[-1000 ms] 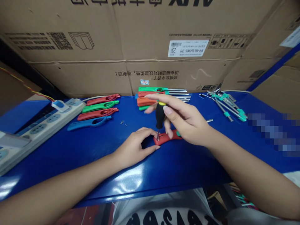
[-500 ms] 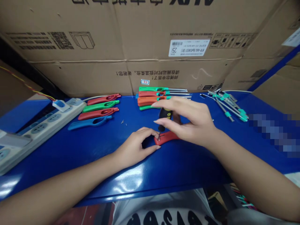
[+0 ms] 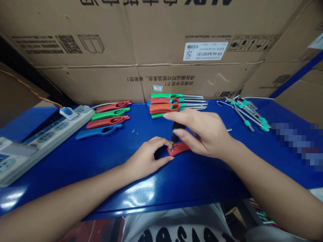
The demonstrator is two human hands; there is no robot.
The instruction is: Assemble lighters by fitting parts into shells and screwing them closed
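On the blue table lies a red lighter handle, its left end pinched between the thumb and fingers of my left hand. My right hand is closed on a short black screwdriver, held upright with its tip down at the handle's left end. The tip's exact contact is partly hidden by my left fingers. The handle's right part is hidden beneath my right hand. A few tiny screws lie on the table to the left, beyond my left hand.
Several coloured lighter handles lie in a row at the left, beside a white power strip. Lighters with metal tubes are stacked at the back. Loose metal tubes with green parts lie at the right. A cardboard box wall stands behind.
My right hand has turned and dipped slightly around the screwdriver, its fingers now covering more of the grip. The left hand stays on the red handle. The whole view has shifted a little.
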